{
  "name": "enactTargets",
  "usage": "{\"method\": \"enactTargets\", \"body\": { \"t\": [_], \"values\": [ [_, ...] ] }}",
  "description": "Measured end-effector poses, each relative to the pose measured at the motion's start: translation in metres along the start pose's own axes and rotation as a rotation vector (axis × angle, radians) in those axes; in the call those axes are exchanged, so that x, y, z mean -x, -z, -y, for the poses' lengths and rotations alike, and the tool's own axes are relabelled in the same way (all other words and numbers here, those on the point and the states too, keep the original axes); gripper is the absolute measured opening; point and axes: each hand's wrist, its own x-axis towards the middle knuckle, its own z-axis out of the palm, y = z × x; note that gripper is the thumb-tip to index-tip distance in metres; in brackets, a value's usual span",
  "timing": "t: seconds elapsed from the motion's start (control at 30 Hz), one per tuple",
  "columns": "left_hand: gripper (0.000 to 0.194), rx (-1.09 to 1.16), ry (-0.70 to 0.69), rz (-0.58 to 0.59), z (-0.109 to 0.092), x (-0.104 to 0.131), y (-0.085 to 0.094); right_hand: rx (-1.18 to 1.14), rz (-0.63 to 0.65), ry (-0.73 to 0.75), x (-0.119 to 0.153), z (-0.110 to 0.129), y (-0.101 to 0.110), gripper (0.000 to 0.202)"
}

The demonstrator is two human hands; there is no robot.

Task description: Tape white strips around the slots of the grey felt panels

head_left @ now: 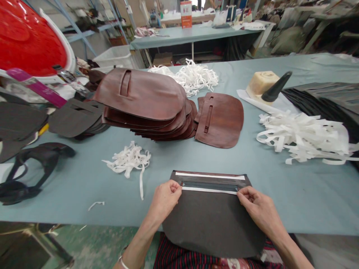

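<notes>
A dark leather panel lies underside up at the table's front edge, its rounded end hanging over my lap. Near its straight end is a long slot. One white strip runs along the top edge, and a second white strip runs just below the slot. My left hand pinches the second strip's left end against the panel. At the strip's right end, my right hand is closed in a pinch. Both hands rest at the panel's sides.
Beyond the panel stand a stack of brown leather panels and one separate brown panel. White strips lie in piles at left, right and back. A black-handled tool leans by a cream block. Black tape dispenser-like object sits left.
</notes>
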Motion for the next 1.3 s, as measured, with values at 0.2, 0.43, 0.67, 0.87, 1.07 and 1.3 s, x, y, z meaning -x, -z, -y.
{"method": "enactTargets", "body": {
  "t": [0.2, 0.43, 0.67, 0.87, 1.07, 1.3],
  "values": [
    [0.022, -0.055, 0.001, -0.002, -0.001, 0.000, -0.002, 0.008, -0.003, -0.007, -0.001, 0.000, -0.001, 0.025],
    [0.014, -0.276, -0.110, -0.231, 0.001, 0.004, -0.012, -0.029, -0.039, -0.005, -0.002, -0.001, -0.003, 0.021],
    [0.019, -0.471, -0.595, -0.476, 0.021, 0.019, -0.035, -0.143, -0.088, 0.008, 0.000, -0.001, -0.002, 0.015],
    [0.044, -0.732, -0.754, -0.378, 0.034, 0.035, -0.046, -0.143, -0.176, -0.004, 0.000, 0.000, -0.003, 0.009],
    [0.047, -0.678, -0.688, -0.381, 0.031, 0.035, -0.045, -0.239, -0.102, -0.003, -0.001, -0.009, 0.000, 0.008],
    [0.032, -0.304, -0.779, -0.247, -0.020, 0.021, -0.043, -0.331, 0.018, 0.069, 0.011, 0.009, 0.007, 0.012]
  ]
}}
